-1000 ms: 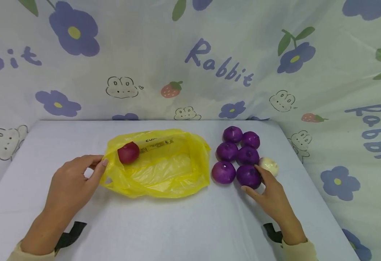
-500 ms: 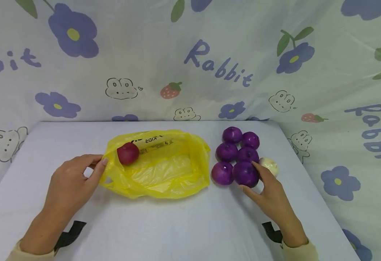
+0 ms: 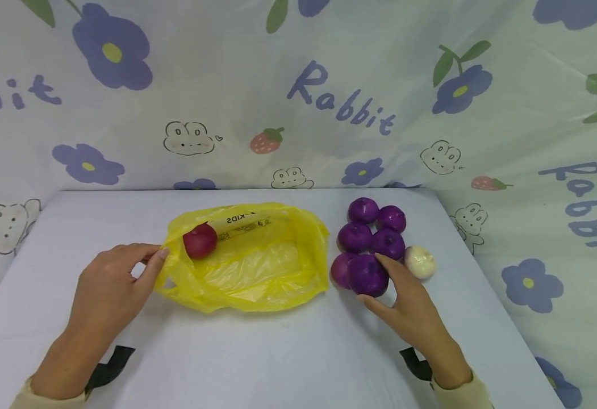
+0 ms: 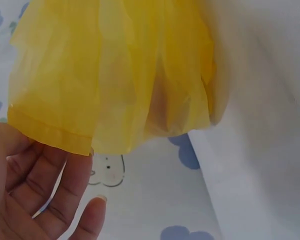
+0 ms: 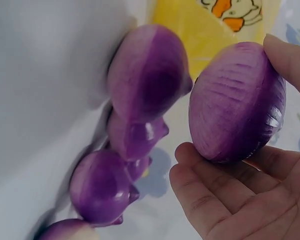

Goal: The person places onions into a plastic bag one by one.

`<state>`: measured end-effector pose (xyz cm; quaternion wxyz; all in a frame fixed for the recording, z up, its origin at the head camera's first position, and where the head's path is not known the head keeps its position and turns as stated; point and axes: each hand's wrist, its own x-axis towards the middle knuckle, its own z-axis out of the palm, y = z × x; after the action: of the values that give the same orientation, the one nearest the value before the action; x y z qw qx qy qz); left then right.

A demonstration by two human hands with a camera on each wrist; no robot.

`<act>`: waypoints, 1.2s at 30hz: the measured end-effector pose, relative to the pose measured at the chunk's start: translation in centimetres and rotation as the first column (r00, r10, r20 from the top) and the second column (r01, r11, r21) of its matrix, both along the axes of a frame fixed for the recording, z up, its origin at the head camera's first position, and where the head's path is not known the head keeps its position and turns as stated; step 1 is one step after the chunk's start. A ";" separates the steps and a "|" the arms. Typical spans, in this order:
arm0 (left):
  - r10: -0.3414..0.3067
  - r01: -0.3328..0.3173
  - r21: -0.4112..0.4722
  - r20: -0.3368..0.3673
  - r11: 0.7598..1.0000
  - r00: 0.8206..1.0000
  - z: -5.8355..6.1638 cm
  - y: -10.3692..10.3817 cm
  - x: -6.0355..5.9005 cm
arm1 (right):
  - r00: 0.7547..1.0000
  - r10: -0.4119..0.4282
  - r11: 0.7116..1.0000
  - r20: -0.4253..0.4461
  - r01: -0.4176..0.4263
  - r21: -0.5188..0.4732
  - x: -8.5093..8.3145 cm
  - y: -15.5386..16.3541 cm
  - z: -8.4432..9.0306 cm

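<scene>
Onion: purple, glossy and up off the white surface, hovering just beside a neighbouring onion; whether those two touch, it's impossible to tell!
Right hand: pinching that purple prize, thumb on one flank and fingertips on the other.
Onion handling: round, stiff by the look of it, probably modest in weight; the shiny skin could well slip, so the widest part is the place to grip, clear of the pointed tip.
Left hand: pinching the left-end edge of the yellow plastic bag, thumb against fingers.
Bag handling: thin, crinkled film, surely very light and floppy, likely to skid or fold; the rim is the spot to hold, and its mouth gapes nicely.
Inside the bag: a dark-red round item, over at the left end.
Onion cluster: four more purple onions grouped behind, with a pale onion just to the right.
</scene>
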<state>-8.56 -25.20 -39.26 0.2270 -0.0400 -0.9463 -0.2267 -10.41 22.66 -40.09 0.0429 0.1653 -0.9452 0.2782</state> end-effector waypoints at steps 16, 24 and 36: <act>-0.006 0.006 0.028 -0.009 1.000 1.000 0.4 0.1 0.1 | 0.988 0.150 0.988 -0.039 -0.149 0.028 0.3 -3.2 -0.1; -0.012 0.012 0.012 0.016 1.000 1.000 0.4 0.1 0.1 | 0.980 0.192 0.981 -0.058 -0.191 0.029 -0.2 -4.5 0.4; -0.013 0.012 0.020 0.040 1.000 0.999 0.6 0.3 0.3 | 0.966 0.244 0.969 -0.090 -0.245 -0.002 -0.5 -5.8 1.2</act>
<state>-8.23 -24.87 -38.66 0.2070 -0.0390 -0.9481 -0.2381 -10.92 16.82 -38.90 0.0513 0.2925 -0.9129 0.2801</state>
